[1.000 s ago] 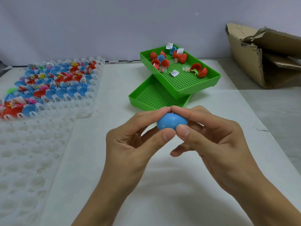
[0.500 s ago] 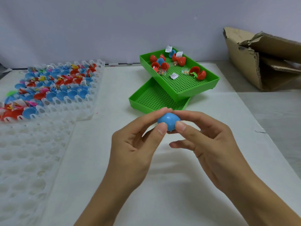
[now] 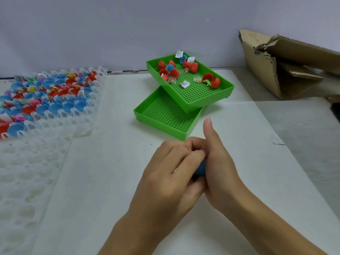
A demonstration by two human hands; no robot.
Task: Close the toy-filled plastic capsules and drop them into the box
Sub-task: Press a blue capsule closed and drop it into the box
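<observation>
Both my hands are clasped together over the middle of the white table, pressing a blue capsule (image 3: 201, 169) between them. My left hand (image 3: 171, 168) wraps over it from the left with fingers curled. My right hand (image 3: 219, 162) presses from the right, thumb pointing up. Only a sliver of blue shows between the palms. The open cardboard box (image 3: 261, 70) lies on its side at the far right. Open red and blue capsules (image 3: 192, 67) with small toys lie in the upper green tray (image 3: 211, 96).
A second green tray (image 3: 165, 115) sits under the upper one, with nothing in it. On the left, a clear plastic grid tray (image 3: 60, 115) holds several open blue and red capsules with toys. A bare grid tray (image 3: 27, 181) lies nearer at the left.
My hands turned from a fingertip hold to a palm-to-palm clasp and dropped lower. The blue capsule is now almost hidden between them.
</observation>
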